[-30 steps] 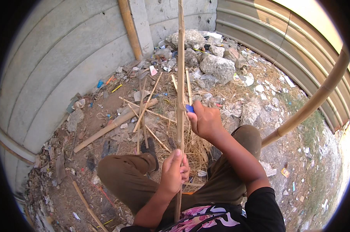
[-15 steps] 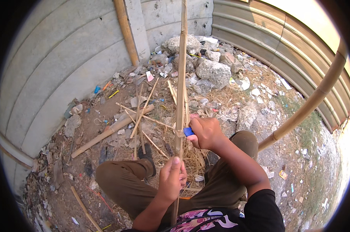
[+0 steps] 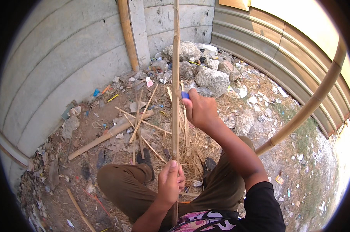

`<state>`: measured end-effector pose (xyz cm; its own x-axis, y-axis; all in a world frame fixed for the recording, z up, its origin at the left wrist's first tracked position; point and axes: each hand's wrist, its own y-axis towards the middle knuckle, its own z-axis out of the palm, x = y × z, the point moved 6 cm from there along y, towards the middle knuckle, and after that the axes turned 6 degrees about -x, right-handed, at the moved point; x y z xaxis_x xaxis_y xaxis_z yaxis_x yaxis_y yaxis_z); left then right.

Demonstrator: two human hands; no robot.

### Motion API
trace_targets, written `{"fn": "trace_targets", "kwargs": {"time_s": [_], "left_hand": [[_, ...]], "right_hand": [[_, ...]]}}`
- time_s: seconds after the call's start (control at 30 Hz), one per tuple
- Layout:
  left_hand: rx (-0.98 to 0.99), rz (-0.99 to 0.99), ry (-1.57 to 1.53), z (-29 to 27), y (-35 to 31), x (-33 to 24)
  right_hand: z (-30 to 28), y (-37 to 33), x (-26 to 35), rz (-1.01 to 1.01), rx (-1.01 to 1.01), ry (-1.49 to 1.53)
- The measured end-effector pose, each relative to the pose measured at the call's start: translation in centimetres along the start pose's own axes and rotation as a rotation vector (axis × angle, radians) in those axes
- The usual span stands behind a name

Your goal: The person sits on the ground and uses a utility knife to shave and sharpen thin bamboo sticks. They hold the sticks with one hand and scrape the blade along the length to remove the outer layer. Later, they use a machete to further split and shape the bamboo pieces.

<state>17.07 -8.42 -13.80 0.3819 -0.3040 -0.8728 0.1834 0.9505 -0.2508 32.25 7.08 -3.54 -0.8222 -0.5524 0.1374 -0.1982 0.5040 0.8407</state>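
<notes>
A long, narrow bamboo strip stands nearly upright in front of me, running from my lap past the top of the picture. My left hand is wrapped round its lower part, thumb on top. Higher up, my right hand grips what looks like a blue-handled knife against the strip's right side. Its blade is too blurred to make out. Pale bamboo shavings lie heaped on the ground between my legs.
Several thin bamboo sticks and a thick bamboo piece lie ahead on the left. Rocks and litter fill the far corner, between a concrete wall and metal sheeting. A bamboo pole slants at the right.
My right hand has moved up and away along the strip with the blue-handled knife. The strip's upper part has shifted left, while my left hand keeps its grip low down.
</notes>
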Motion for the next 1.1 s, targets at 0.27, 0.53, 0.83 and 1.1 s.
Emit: {"fn": "trace_targets", "kwargs": {"time_s": [0.27, 0.53, 0.83, 1.1], "left_hand": [[0.044, -0.007, 0.038, 1.1, -0.7, 0.1], [-0.026, 0.02, 0.054, 0.1, -0.2, -0.4], [-0.045, 0.101, 0.094, -0.2, -0.5, -0.8], [0.004, 0.065, 0.101, 0.9, -1.1, 0.8]], "right_hand": [[-3.4, 4.8, -3.7, -0.019, -0.031, 0.017], [-2.0, -6.3, 3.7, -0.282, 0.222, 0.086], [-2.6, -2.1, 3.5, -0.514, 0.09, -0.045], [-2.6, 5.7, -4.4, 0.115, -0.064, -0.225]]}}
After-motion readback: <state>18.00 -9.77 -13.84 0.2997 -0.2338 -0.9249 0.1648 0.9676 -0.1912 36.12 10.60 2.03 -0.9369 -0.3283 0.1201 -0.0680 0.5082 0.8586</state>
